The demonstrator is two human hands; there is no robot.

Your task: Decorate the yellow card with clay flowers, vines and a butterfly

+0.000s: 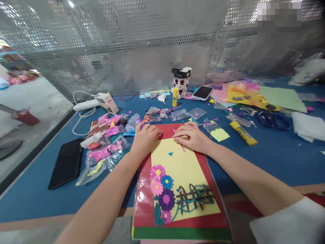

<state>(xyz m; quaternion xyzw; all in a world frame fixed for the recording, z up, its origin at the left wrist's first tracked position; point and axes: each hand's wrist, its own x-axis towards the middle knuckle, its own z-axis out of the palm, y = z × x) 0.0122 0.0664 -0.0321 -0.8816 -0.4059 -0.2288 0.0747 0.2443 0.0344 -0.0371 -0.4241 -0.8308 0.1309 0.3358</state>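
the pink tool is lying under the right hand, slanting far-left to near-right over the yellow sheet; the left hand is resting by the sheet's far left corner. whether either grip is pinching, i cannot tell.

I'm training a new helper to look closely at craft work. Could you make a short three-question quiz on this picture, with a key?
1. True or false: on the yellow paper, the fence lies to the right of the flowers, as seen in the picture.
2. Fill the gap: a yellow ____ stands upright beside the cup.
3. Which of the person's hands is nearer the thin pink stick?

Key:
1. True.
2. Glue stick.
3. The right hand.
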